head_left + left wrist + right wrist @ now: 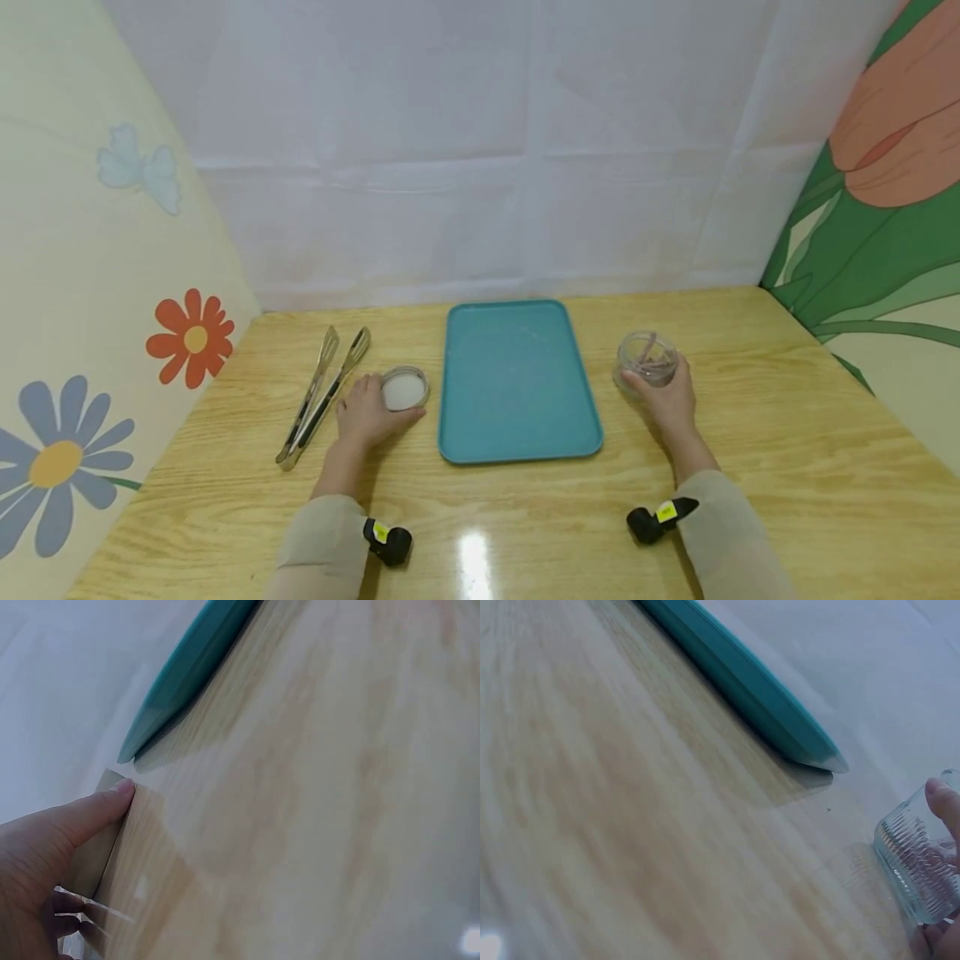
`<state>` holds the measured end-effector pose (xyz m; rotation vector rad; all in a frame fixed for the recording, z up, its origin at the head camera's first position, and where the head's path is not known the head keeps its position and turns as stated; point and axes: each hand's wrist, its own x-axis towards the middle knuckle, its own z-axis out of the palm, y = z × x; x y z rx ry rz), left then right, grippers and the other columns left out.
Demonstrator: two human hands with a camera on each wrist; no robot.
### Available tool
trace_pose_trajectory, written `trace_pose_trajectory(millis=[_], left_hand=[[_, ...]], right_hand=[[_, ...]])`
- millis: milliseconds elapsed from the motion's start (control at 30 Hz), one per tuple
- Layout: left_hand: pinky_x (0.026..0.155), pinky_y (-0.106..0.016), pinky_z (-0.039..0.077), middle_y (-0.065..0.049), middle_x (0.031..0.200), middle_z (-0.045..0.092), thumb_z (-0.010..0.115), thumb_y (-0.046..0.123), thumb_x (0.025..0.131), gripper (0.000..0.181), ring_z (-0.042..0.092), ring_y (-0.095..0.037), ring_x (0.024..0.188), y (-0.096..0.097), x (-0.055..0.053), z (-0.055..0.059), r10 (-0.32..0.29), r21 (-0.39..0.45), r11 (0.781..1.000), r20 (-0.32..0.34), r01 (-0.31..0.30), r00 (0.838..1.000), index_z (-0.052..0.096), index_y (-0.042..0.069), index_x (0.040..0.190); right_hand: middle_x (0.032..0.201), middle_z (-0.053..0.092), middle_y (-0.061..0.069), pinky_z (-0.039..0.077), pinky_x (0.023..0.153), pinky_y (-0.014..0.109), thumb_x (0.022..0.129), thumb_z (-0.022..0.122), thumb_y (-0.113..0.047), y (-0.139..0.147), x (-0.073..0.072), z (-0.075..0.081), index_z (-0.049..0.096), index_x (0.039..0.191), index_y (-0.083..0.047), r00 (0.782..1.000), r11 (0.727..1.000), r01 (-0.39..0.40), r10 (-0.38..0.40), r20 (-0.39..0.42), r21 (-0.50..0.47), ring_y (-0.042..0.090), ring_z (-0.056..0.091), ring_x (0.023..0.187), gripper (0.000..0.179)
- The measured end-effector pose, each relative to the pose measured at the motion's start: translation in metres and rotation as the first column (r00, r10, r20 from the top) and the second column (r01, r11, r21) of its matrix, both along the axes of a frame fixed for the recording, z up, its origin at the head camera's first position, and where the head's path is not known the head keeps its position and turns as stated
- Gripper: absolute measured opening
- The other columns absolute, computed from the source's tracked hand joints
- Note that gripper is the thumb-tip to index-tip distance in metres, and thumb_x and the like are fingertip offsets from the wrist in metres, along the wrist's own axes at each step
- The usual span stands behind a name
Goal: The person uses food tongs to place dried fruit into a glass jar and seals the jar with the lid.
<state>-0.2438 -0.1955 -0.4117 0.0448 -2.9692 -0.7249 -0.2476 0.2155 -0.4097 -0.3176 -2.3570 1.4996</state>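
Observation:
Left of the tray, my left hand (pixel 367 417) grips a round, low-sided jar lid (pixel 403 392) at the table top, its white face turned up. In the left wrist view the thumb presses along the lid's tan side wall (pixel 94 859), with other fingers partly hidden behind. On the tray's other side my right hand (pixel 672 404) holds a clear glass jar (pixel 624 377). The jar is uncovered and has pinkish-brown strips (pixel 649 357) inside. Thumb and fingers wrap the ribbed glass (pixel 907 859) in the right wrist view, where the jar is cut off by the frame.
Between the hands lies a blue-green rectangular tray (pixel 517 383) with a low raised rim. Metal tongs (pixel 318 417) with black grips lie spread apart just left of my left hand. A white cloth (pixel 480 225) hangs behind the wooden table (pixel 480 517); painted panels flank both sides.

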Motion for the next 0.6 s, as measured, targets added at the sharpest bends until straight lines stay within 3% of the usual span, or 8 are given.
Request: trace_pose_trajectory(millis=[367,600], left_hand=[[0.089,-0.058,0.012,-0.023,0.109,0.045,0.068,0.056,0.06,0.09,0.04,-0.038,0.101,-0.0034,0.0017,-0.0031,0.013,0.075,0.997,-0.031,-0.01,0.999,0.037,-0.005,0.118],[0.092,-0.056,0.007,-0.025,0.116,0.043,0.069,0.053,0.061,0.095,0.04,-0.039,0.104,-0.004,0.0043,-0.0006,0.006,0.143,0.99,-0.028,-0.002,1.0,0.031,-0.007,0.125]], right_hand=[[0.134,0.023,0.021,0.017,0.097,0.043,0.069,0.071,-0.036,-0.001,0.0006,0.0008,0.013,0.136,-0.002,1.0,1.0,-0.001,0.001,0.009,-0.008,0.033,0.021,0.122,0.095],[0.135,0.022,0.02,0.017,0.097,0.042,0.069,0.071,-0.035,-0.0016,0.0004,0.0039,0.012,0.136,-0.003,0.999,1.0,0.014,-0.013,0.041,-0.017,0.033,0.02,0.123,0.095]])
